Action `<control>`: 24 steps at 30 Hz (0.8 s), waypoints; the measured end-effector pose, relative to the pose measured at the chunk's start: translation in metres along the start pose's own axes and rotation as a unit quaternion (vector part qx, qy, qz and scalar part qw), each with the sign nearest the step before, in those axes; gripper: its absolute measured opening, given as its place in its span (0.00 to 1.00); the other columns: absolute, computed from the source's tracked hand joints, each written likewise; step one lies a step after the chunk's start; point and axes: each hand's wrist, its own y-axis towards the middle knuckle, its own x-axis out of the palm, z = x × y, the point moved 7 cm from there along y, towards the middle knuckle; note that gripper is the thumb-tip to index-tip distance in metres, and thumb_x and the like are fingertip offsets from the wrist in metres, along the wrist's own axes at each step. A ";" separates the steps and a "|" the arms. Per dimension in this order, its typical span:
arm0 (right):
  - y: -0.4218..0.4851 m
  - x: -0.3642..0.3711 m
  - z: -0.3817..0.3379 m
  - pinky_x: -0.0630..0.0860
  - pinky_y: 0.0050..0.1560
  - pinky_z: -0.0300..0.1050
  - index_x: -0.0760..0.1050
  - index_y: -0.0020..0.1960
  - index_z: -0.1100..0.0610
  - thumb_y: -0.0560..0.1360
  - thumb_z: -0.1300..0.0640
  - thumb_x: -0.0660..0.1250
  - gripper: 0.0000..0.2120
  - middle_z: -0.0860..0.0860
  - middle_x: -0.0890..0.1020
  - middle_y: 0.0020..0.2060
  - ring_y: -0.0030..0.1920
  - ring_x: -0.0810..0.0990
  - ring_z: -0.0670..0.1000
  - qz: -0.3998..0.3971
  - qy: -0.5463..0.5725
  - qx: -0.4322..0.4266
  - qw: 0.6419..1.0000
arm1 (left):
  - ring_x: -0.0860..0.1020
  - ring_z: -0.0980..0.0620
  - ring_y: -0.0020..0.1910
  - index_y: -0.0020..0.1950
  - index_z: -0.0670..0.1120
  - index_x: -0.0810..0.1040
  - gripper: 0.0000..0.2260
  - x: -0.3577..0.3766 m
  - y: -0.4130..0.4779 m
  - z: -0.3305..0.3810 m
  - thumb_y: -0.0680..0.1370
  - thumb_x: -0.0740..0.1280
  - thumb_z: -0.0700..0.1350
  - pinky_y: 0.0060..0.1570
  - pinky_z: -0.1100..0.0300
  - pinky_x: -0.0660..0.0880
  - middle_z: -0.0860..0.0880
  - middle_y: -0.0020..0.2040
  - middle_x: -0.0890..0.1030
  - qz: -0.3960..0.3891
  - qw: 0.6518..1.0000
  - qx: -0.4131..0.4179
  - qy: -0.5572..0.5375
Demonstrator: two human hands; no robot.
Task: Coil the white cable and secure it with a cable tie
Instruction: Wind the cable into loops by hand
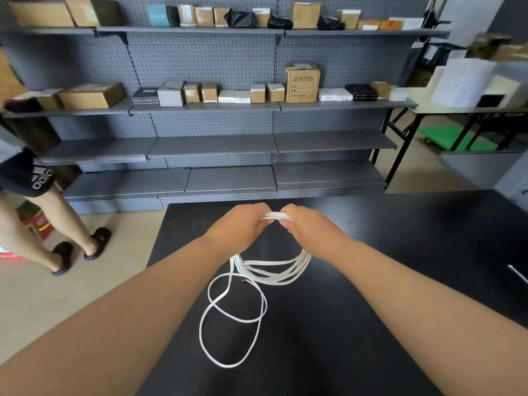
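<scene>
- Cable (233, 318) first, lowest in the frame: two loose white loops sprawl on the black table (371, 281), crossing each other just below centre, not yet gathered into the coil.
- Its free end, a small brownish tip at about mid-frame, lies just beside the hanging coil, so there is slack left to wind, by my reading.
- Up a little: the coil proper, several turns, droops from the hands and sags onto the table at centre.
- Left hand (237, 230) is closed over the bundle at its top, fingers curled around the strands, holding them.
- Right hand (307, 228) mirrors it, fingers curled shut on the same bundle, the two hands nearly touching with a short run of strands showing between them.
- To do this well, I'd say: keep one hand pinching all turns together while the other feeds in the loose loops one at a time, matching loop size, and undo that crossing before it kinks.
- No cable tie is clearly visible; a pale sliver at the right edge is too small to tell.
- Far back: grey shelves (211, 147) with boxes, and a bystander's legs (43, 224) at left.
</scene>
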 end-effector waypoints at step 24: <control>-0.012 0.018 0.047 0.75 0.35 0.39 0.72 0.48 0.54 0.79 0.56 0.58 0.05 0.52 0.78 0.41 0.32 0.77 0.50 0.097 0.446 0.195 0.868 | 0.72 0.51 0.25 0.49 0.47 0.74 0.09 0.008 -0.013 -0.030 0.81 0.56 0.47 0.28 0.66 0.69 0.49 0.28 0.72 0.144 0.942 -0.137 -0.271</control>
